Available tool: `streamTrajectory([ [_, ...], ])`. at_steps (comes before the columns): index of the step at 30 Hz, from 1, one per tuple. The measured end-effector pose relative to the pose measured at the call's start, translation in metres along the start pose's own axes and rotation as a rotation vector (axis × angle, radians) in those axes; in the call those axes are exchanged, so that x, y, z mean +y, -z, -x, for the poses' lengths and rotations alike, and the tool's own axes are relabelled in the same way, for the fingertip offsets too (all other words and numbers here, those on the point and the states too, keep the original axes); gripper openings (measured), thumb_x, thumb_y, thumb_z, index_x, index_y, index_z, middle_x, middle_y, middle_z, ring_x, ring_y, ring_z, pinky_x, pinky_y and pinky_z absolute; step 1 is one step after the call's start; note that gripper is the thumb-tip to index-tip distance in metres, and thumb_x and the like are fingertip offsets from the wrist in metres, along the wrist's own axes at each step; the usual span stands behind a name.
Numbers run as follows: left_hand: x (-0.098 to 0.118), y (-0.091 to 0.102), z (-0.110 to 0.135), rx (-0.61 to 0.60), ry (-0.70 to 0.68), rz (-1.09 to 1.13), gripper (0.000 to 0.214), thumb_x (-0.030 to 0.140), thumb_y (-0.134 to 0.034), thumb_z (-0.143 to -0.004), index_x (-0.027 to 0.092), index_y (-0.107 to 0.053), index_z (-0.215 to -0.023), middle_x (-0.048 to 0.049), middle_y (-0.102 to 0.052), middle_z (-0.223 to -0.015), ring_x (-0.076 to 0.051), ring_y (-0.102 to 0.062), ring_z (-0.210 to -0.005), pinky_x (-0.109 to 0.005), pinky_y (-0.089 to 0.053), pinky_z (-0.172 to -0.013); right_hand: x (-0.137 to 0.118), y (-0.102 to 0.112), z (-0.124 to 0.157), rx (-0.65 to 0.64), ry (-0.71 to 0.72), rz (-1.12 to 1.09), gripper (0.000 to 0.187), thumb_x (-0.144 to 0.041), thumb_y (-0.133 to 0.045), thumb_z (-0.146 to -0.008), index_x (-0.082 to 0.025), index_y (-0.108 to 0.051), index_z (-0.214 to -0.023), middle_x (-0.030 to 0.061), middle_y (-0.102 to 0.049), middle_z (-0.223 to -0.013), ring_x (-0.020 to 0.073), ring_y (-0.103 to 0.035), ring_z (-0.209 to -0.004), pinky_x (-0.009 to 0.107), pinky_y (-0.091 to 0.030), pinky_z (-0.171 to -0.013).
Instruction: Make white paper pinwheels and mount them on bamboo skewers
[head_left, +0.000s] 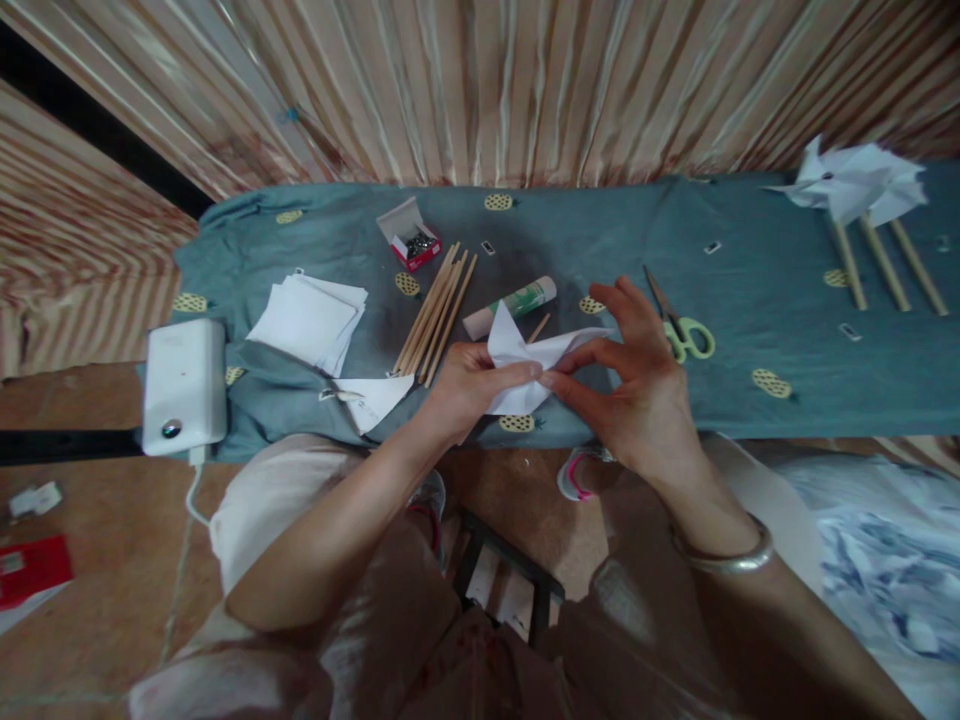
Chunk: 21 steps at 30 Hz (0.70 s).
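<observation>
Both my hands hold a folded white paper piece point(525, 355) over the front edge of a low table under a grey-blue cloth point(750, 290). My left hand point(469, 385) pinches the paper's left side, fingers closed on it. My right hand point(637, 380) pinches a flap at the middle between thumb and forefinger, its other fingers raised. A glue stick point(510, 305) lies just behind the paper, next to a bundle of wooden sticks point(435, 312).
A stack of white paper squares point(307, 320) lies at the left, with one loose sheet point(375, 398) nearer me. A small box of pins point(409, 235), green-handled scissors point(682, 330), finished paper pinwheels on sticks point(855, 190) and a white device point(184, 385) also sit on the table.
</observation>
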<state>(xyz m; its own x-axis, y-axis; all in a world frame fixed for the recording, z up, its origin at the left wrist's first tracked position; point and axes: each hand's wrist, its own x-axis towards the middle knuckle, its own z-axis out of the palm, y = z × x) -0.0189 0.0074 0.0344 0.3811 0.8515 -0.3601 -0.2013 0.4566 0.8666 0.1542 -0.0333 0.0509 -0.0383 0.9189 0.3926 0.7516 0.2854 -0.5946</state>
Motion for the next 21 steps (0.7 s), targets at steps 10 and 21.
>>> streamTrajectory([
  [10, -0.002, -0.003, -0.004, 0.053, 0.03, 0.173, 0.028, 0.03, -0.087, -0.056, 0.012, -0.075, -0.074, -0.0037, -0.074, -0.072, -0.013, -0.063, -0.061, -0.024, -0.048, -0.062, -0.009, 0.002, -0.002, 0.136, -0.198, -0.363, 0.011, -0.032, -0.076, -0.077, -0.023, -0.07, -0.081, 0.0059, -0.056, -0.141, 0.0302, -0.043, -0.139, 0.053, -0.032, -0.116],
  [21, 0.007, -0.008, -0.004, 0.069, 0.078, 0.348, 0.028, 0.023, -0.086, -0.054, 0.01, -0.073, -0.075, -0.0056, -0.073, -0.071, -0.017, -0.067, -0.067, -0.029, -0.052, -0.073, 0.0, -0.014, -0.011, -0.097, -0.913, -1.437, 0.02, -0.038, -0.076, -0.073, -0.022, -0.07, -0.083, 0.0023, -0.076, -0.078, 0.0203, -0.072, -0.079, 0.031, -0.06, -0.07],
])
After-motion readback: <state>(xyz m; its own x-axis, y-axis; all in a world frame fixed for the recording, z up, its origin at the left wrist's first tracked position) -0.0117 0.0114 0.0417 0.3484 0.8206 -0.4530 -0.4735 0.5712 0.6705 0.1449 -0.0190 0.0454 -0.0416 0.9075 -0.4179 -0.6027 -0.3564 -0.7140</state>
